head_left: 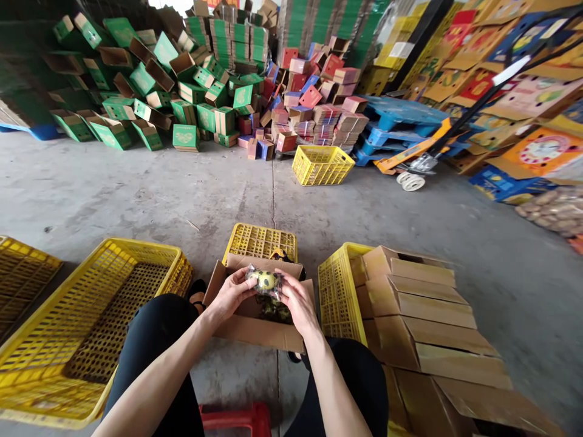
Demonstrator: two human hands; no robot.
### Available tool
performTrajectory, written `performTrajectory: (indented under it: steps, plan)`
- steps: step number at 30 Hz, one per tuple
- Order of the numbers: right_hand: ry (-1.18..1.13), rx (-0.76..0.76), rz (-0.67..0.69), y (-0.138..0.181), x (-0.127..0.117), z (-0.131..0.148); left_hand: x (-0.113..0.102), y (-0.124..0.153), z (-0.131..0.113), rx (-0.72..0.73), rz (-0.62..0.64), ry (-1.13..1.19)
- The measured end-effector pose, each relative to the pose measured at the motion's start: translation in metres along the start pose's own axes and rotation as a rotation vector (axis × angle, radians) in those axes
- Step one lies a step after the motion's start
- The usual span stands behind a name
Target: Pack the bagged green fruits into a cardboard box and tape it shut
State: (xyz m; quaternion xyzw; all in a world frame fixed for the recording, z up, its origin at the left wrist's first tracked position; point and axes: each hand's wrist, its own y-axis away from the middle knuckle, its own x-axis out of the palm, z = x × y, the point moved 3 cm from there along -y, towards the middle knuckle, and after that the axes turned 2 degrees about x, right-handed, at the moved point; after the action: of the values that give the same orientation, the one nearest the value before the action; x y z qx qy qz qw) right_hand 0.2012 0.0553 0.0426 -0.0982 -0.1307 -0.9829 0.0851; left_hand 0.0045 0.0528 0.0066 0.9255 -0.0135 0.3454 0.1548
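Between my two hands is a yellow fruit with dark spots in a clear plastic wrapper (265, 280). My left hand (234, 293) pinches the wrapper's left end, and my right hand (295, 297) grips the right end. Below them stands an open cardboard box (259, 328) with its flaps spread. Several dark, wrapped pieces (274, 309) lie inside it, partly hidden by my hands. Just behind the box, an orange and black object (281, 255) rests on an upturned yellow crate (259, 241); its kind is unclear.
Left of my legs sits a large yellow crate (122, 315). At right, folded cardboard boxes (432, 303) lean out of another yellow crate (339, 291). A red stool (237, 419) shows below. Farther off are a yellow crate (322, 167), a pallet jack (414, 159), blue pallets (387, 121) and piled green boxes (184, 136).
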Motion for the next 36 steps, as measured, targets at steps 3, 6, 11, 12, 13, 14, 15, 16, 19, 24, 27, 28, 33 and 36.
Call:
performTrajectory:
  steps: [3,6,11,12,13,14,15,16,19,24,27,28,33,36]
  plan:
    - [0.032,0.014,-0.016,0.000,-0.003,-0.002,0.003,0.001,0.000,0.021,0.044,-0.039]
    - [0.125,0.003,-0.045,0.001,-0.004,-0.001,0.008,0.002,0.000,0.042,0.084,-0.064]
    - [0.106,0.011,-0.067,-0.001,-0.007,-0.003,0.011,0.004,0.000,0.044,0.109,-0.073]
    - [0.089,0.017,-0.068,-0.001,-0.007,-0.004,0.011,0.004,0.000,0.041,0.111,-0.080]
    - [0.073,0.022,-0.070,-0.001,-0.008,-0.005,0.012,0.004,0.000,0.037,0.114,-0.089]
    - [0.060,0.025,-0.072,-0.002,-0.009,-0.006,0.012,0.005,0.000,0.033,0.119,-0.096]
    - [0.052,0.026,-0.076,-0.002,-0.009,-0.006,0.012,0.005,0.000,0.030,0.123,-0.100]
    - [0.050,0.024,-0.078,-0.002,-0.009,-0.007,0.012,0.005,0.000,0.027,0.127,-0.103]
    - [0.058,0.014,-0.086,-0.001,-0.010,-0.008,0.012,0.005,0.000,0.021,0.138,-0.117]
    - [0.064,0.007,-0.070,-0.003,-0.009,-0.009,0.010,0.005,-0.001,0.039,0.169,-0.156]
    - [0.077,-0.013,-0.063,-0.004,-0.010,-0.010,0.008,0.005,0.001,0.034,0.170,-0.169]
    - [0.076,-0.014,-0.063,-0.004,-0.010,-0.011,0.008,0.005,0.001,0.035,0.170,-0.175]
    - [0.047,0.007,-0.053,-0.004,-0.008,-0.009,0.008,0.003,0.000,0.082,0.169,-0.179]
    - [0.072,0.023,-0.046,-0.002,-0.006,-0.003,0.007,0.002,-0.001,0.104,0.152,-0.177]
